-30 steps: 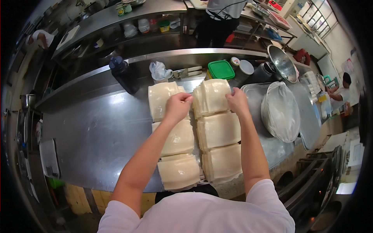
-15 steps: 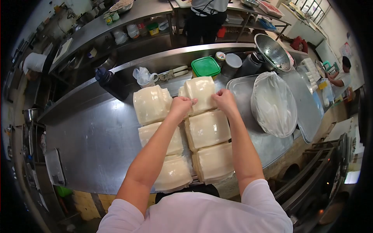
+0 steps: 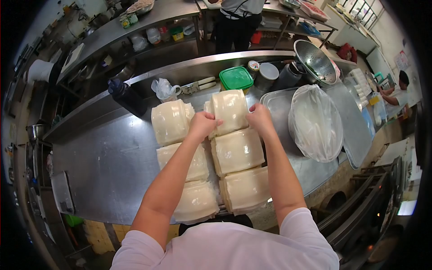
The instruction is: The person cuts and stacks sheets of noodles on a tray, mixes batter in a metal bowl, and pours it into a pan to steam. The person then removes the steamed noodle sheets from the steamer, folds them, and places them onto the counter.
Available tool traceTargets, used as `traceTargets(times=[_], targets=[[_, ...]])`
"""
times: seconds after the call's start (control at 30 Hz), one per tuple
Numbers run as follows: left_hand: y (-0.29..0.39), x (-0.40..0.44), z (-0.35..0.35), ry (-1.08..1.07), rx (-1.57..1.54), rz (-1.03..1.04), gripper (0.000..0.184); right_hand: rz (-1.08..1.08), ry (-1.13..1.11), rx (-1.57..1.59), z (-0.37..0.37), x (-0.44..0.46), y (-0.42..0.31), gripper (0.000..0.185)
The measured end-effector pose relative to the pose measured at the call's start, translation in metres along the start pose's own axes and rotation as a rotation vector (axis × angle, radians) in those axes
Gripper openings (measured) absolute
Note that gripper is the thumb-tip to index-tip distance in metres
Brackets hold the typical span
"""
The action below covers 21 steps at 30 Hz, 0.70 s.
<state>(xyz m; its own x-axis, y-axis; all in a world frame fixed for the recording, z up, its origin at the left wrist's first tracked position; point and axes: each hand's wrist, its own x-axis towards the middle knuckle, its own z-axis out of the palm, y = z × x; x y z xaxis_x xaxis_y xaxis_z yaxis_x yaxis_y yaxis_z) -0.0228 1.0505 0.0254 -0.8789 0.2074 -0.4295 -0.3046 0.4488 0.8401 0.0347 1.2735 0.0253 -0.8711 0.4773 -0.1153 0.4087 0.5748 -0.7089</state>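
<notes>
Several stacks of pale, glossy dough sheets lie in two columns on the steel table. At the far end of the right column is one stack point(image 3: 230, 107) with my hands at its two sides. My left hand point(image 3: 203, 124) pinches the left edge of its top dough sheet, thumb against fingers. On the opposite edge, my right hand point(image 3: 259, 118) is closed in a similar pinch. A middle stack point(image 3: 238, 151) and a near stack point(image 3: 246, 189) sit closer to me. The left column's far stack point(image 3: 170, 120) is beside my left hand.
Behind the stacks stand a green-lidded tub point(image 3: 236, 78), a cup with a plastic bag point(image 3: 164, 89) and a dark bottle point(image 3: 127, 96). A plastic-covered bowl point(image 3: 316, 123) rests on trays at right, near a steel colander point(image 3: 316, 62). Other people work farther off.
Both hands stay at the far right stack with their fingers closed at its edges. My left hand shifts slightly left; the whole view shifts a little too.
</notes>
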Motion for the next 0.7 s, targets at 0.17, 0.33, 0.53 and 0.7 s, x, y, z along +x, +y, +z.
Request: traceTargets(times=[0.17, 0.33, 0.53, 0.7], targets=[[-0.014, 0.012, 0.006, 0.208, 0.084, 0.111, 0.041, -0.068, 0.107, 0.033, 0.007, 0.008, 0.001, 0.038], [-0.001, 0.018, 0.005, 0.128, 0.042, 0.023, 0.043, 0.063, -0.012, 0.128, 0.009, 0.028, -0.013, 0.039], [0.001, 0.036, 0.007, 0.125, -0.004, 0.023, 0.041, 0.055, 0.001, 0.058, 0.016, 0.045, -0.021, 0.042], [0.015, 0.044, 0.000, 0.084, 0.113, -0.032, 0.052, 0.177, -0.103, 0.168, 0.013, 0.053, -0.024, 0.044]])
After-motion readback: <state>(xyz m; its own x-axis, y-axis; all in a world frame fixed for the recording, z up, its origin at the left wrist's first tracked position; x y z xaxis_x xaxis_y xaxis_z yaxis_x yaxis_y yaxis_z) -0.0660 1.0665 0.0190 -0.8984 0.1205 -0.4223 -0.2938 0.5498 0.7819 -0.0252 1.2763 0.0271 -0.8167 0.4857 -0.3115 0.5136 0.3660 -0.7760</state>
